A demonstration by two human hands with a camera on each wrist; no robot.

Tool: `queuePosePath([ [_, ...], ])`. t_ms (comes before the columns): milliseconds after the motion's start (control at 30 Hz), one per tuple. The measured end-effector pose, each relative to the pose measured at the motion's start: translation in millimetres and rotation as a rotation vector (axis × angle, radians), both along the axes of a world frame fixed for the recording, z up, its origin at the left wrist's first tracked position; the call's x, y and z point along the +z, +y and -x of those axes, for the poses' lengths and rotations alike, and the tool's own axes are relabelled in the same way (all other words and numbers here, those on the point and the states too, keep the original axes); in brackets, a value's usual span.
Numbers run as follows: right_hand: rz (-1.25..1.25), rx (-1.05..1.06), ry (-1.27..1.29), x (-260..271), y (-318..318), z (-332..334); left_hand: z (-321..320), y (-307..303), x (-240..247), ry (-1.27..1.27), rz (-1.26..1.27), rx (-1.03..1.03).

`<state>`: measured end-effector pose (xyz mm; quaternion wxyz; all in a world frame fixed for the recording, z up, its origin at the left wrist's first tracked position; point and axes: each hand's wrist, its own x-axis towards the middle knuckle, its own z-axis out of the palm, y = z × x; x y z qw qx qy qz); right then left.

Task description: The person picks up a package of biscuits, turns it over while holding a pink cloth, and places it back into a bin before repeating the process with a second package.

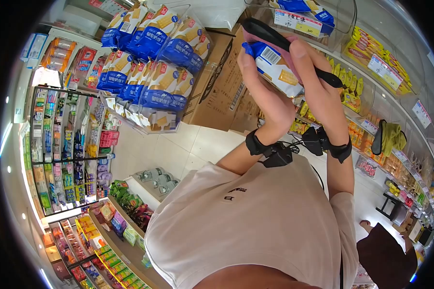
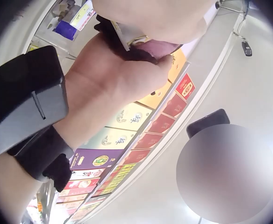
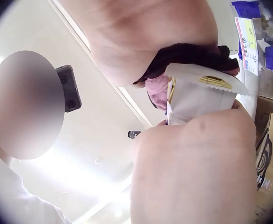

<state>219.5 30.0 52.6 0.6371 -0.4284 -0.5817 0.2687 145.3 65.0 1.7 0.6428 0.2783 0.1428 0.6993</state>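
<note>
In the head view my left hand (image 1: 267,103) grips a blue and white biscuit packet (image 1: 278,67), its barcode and a picture of a biscuit facing up. My right hand (image 1: 318,86) holds a pink cloth duster (image 1: 258,32) with a long black handle (image 1: 267,33); the pink cloth lies against the packet. Seen from the right wrist, the packet's crimped white end (image 3: 206,79) shows between the two hands, close to the duster's black edge. From the left wrist, the packet is mostly hidden behind the hands.
Clear bins of similar biscuit packets (image 1: 154,82) stand to the left, beside a cardboard box (image 1: 217,82). A shelf with price labels (image 1: 298,23) and yellow snack packs (image 1: 371,53) curves along the right. A green cloth duster (image 1: 393,137) lies there. Another person (image 1: 388,250) is at lower right.
</note>
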Motion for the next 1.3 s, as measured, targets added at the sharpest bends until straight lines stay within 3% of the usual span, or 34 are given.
queuePosePath([
  [833,-0.039,-0.056,-0.016,-9,11,6,4,1,-9,0.027,-0.052,-0.110],
  [967,0.234,-0.122,0.096,-6,6,8,0,7,2,0.210,-0.053,0.118],
  [1067,0.290,-0.127,0.120,-13,6,12,0,25,-3,0.589,-0.319,0.541],
  [1167,0.280,-0.113,0.134,-17,6,16,8,32,-4,0.666,-0.435,0.629],
  [1300,0.393,-0.109,0.076,-22,-2,11,22,36,3,0.598,-0.401,0.344],
])
